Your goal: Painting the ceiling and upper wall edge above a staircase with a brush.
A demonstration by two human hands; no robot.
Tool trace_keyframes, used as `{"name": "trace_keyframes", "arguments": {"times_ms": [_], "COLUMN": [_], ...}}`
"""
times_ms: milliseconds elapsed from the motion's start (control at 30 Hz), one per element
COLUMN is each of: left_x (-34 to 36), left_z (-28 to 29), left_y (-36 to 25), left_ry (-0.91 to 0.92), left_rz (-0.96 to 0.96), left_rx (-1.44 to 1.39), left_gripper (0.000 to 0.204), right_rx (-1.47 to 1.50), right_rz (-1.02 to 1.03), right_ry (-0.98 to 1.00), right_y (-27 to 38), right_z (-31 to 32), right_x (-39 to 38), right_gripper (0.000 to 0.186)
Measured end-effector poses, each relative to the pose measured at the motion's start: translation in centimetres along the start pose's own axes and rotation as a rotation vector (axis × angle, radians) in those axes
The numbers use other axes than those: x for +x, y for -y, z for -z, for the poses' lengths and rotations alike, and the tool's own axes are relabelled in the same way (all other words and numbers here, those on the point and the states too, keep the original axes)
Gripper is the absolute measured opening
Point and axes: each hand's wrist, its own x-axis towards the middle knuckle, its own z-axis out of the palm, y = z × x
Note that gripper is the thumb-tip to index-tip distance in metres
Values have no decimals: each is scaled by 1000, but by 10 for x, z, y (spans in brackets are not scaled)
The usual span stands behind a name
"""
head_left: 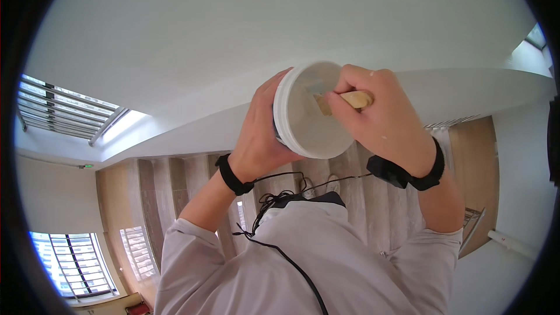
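My left hand (259, 119) is wrapped round the side of a white plastic bucket (284, 102), its mouth tilted toward me. Inside it the wall and bottom look whitish. In my closed right hand (382, 108) is a paintbrush (353, 100) with a pale wooden handle. The brush head points into the bucket's mouth, near the inner wall; its bristle tips are hard to make out. Small white spots dot the back of my right hand. Each wrist wears a black band, and the right one carries a dark box-shaped device (387, 170).
A pale wall (262, 17) stands close in front of me. Wood-look steps (175, 184) run below, with my shoes on them. Metal bars (64, 108) cross an opening at left, above a barred window (73, 262). A black cable (280, 251) hangs across my shirt.
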Motion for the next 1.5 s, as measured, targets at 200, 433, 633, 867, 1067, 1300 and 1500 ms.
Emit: {"name": "trace_keyframes", "arguments": {"times_ms": [200, 433, 633, 867, 1067, 1300, 1500], "left_x": [3, 15, 10, 22, 29, 38, 52], "left_z": [-3, -14, -21, -38, -60, -40, -23], "left_y": [-4, 5, 12, 17, 21, 11, -7], "left_ry": [26, 26, -47, -315, -400, -249, -175], "left_rz": [129, 80, 136, -284, -256, 146, 220], "left_rx": [-139, -180, -234, 65, 52, -79, -264], "left_gripper": [119, 113, 106, 110, 104, 100, 93], "right_rx": [42, 64, 217, 184, 215, 326, 542], "right_rz": [-72, -27, -149, -182, -152, -142, 105], "right_ry": [10, -8, -118, -256, -289, -338, -659], "right_y": [-4, -2, 1, 8, -1, 13, -16], "right_z": [5, 7, 19, 9, 12, 60, 143], "right_x": [-7, -11, -27, -26, -16, -13, -2], "right_gripper": [20, 19, 20, 18, 14, 18, 14]}}
